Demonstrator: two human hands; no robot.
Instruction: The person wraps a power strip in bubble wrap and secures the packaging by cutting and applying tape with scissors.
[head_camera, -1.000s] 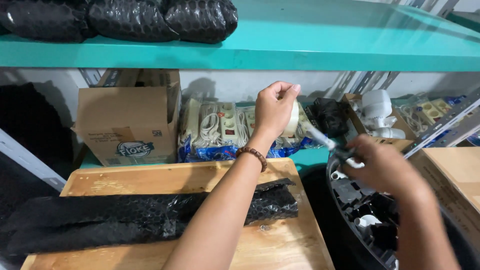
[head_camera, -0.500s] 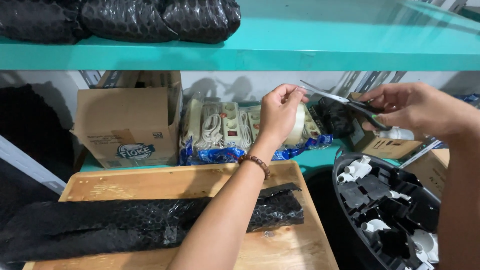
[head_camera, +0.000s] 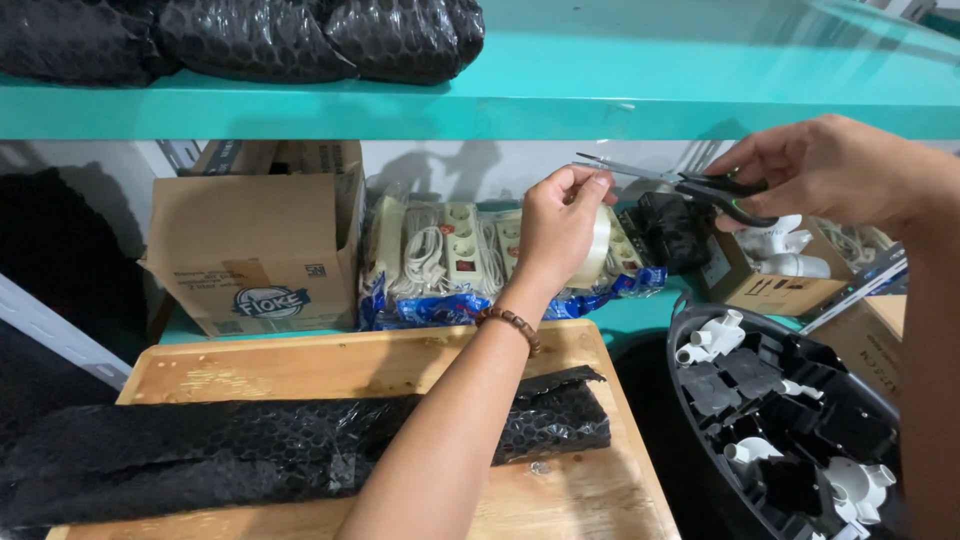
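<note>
While the left hand (head_camera: 558, 222) is raised in front of the lower shelf, its grip is closed on a roll of clear tape (head_camera: 596, 248), thumb and fingertips pinched together at the top where the tape end is drawn up. A bead bracelet (head_camera: 512, 325) sits on that wrist. The right hand (head_camera: 835, 170) is level with it, well to the right, and its grip is closed around the black handles of scissors (head_camera: 690, 183). The blades point left, slightly parted, with their tips just beside the left fingertips; whether they touch the tape strip I cannot tell.

Below the left forearm lies a wooden surface (head_camera: 300, 365), and on it a long bundle wrapped in black bubble wrap (head_camera: 280, 450) stretches from the left edge to past the arm. To the right of the surface stands a round black tub (head_camera: 700, 330) holding black and white plastic fittings (head_camera: 790, 420).

Behind the hands, on the lower shelf, are a brown carton (head_camera: 250, 240), then a pack of white power strips (head_camera: 440, 250) in clear plastic, then a small black wrapped bundle (head_camera: 672, 230) and an open box (head_camera: 775, 285) with white parts. On the teal upper shelf (head_camera: 620, 95) rest more black wrapped bundles (head_camera: 280, 35).
</note>
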